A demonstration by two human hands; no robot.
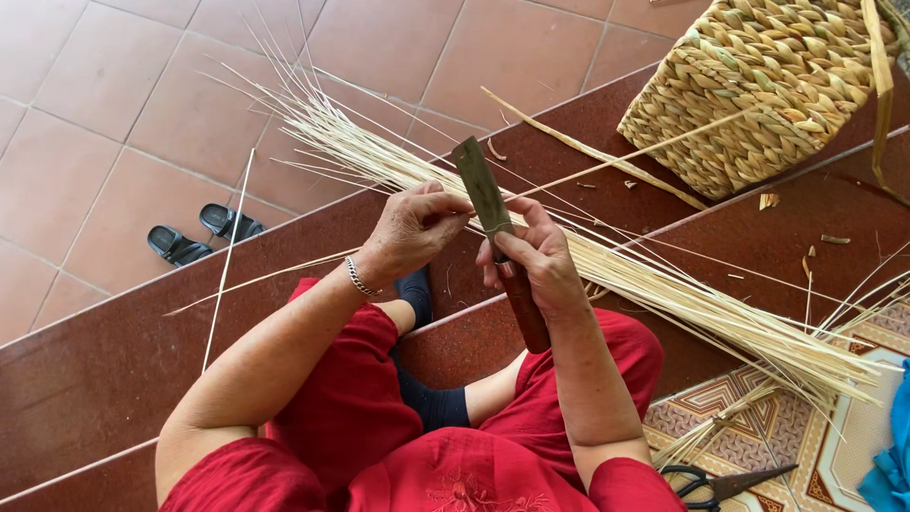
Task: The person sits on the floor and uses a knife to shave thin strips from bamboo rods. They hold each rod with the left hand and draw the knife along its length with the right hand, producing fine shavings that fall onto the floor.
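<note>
red steps; pale straw bundle (607, 265) (thin, splayed), knife (493, 228)

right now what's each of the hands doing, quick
Left hand: closed, fingers pinching a thin pale strip at the knife blade.
Right hand: closed around the brown handle of the knife, blade pointing up and away.

Dark red steps (85, 379) bear straw bundle (664, 284), woven basket (768, 85), scissors (720, 485).
</note>
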